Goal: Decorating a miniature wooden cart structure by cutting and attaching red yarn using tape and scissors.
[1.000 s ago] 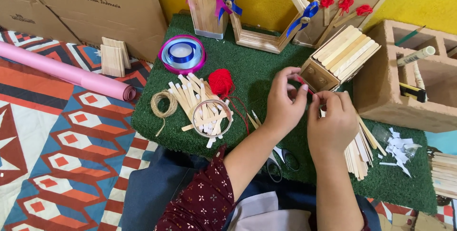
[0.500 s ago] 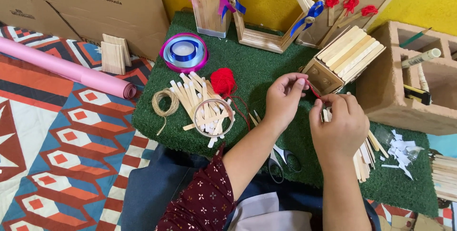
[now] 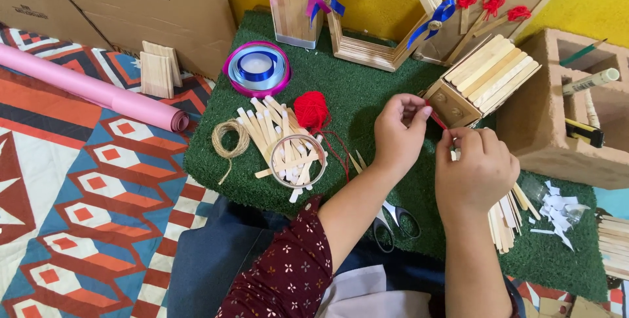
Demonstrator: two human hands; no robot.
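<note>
Head view: left hand (image 3: 400,136) and right hand (image 3: 477,168) both pinch red yarn (image 3: 438,120) taut over green mat (image 3: 367,95), just front of stick box (image 3: 485,79). Yarn ball (image 3: 310,109) left of hands. Step: likely winding or knotting strand; needs steady tension.

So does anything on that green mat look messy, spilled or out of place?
Mostly tidy. White paper scraps lie scattered at the mat's right edge, and the wooden sticks beside the red yarn ball sit in a loose, crisscrossed heap. The scissors lie half hidden under the left forearm.
</note>
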